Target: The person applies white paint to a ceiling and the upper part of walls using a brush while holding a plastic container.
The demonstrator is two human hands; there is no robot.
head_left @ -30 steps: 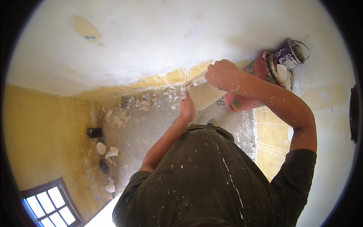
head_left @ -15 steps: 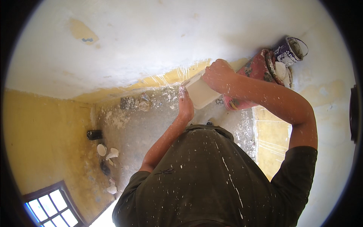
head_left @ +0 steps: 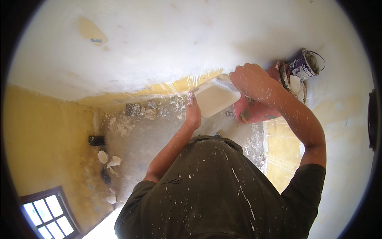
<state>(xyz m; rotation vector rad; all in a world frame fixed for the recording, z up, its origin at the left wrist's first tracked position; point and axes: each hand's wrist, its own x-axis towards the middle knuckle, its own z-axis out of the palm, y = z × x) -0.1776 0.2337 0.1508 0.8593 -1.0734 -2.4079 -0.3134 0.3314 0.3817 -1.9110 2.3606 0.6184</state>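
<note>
My left hand [head_left: 193, 113] grips the left side of a pale, rectangular plastic tray [head_left: 215, 111], its thumb over the rim. Smooth beige, paint-like material fills the bottom of this tray. At the far right corner of the tray is my right hand [head_left: 250, 81], curled into a fist with its back up. A greyish-white piece [head_left: 225, 81] shows beside its knuckles, over the far rim; what the fist closes on is mostly hidden. Beyond the right forearm stands a paint-smeared red drum [head_left: 254, 110], partly covered by the arm.
A dark purple paint bucket [head_left: 305, 65] with a wire handle sits on top of the drum. Ahead rises a wall [head_left: 151, 44] coated white, yellow along its foot. Debris [head_left: 150, 113] lies by its base. At left are a black container [head_left: 96, 140], a white lid [head_left: 103, 157] and a window [head_left: 51, 211].
My right hand has moved right, from over the tray to its far right corner, uncovering more of the beige material. My left hand keeps its grip on the tray.
</note>
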